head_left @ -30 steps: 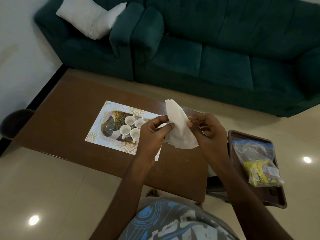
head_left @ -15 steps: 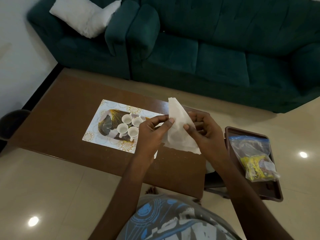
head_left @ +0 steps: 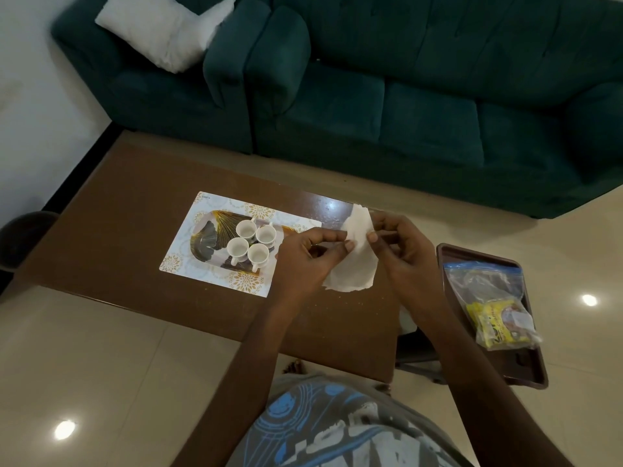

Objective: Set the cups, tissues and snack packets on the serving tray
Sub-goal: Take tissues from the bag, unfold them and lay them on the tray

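A white tissue (head_left: pixel 357 261) hangs above the brown table, pinched between my left hand (head_left: pixel 310 257) and my right hand (head_left: pixel 401 247). Left of my hands lies the patterned white serving tray (head_left: pixel 188 244), with several small white cups (head_left: pixel 251 244) clustered upright in its middle. My left hand covers the tray's right end. On the right, a clear zip bag (head_left: pixel 488 291) holding yellow snack packets (head_left: pixel 499 320) rests on a dark brown tray (head_left: pixel 472 254) beside the table.
The brown table (head_left: pixel 118 210) stretches to the left. A dark green sofa (head_left: pixel 404 96) with a white cushion (head_left: pixel 161 28) stands behind it. A dark round object (head_left: pixel 20 237) sits on the floor at far left. Glossy tiles surround the table.
The tissue has been folded narrower between my fingers and my hands have come closer together over the table's right part. The view has shifted slightly.
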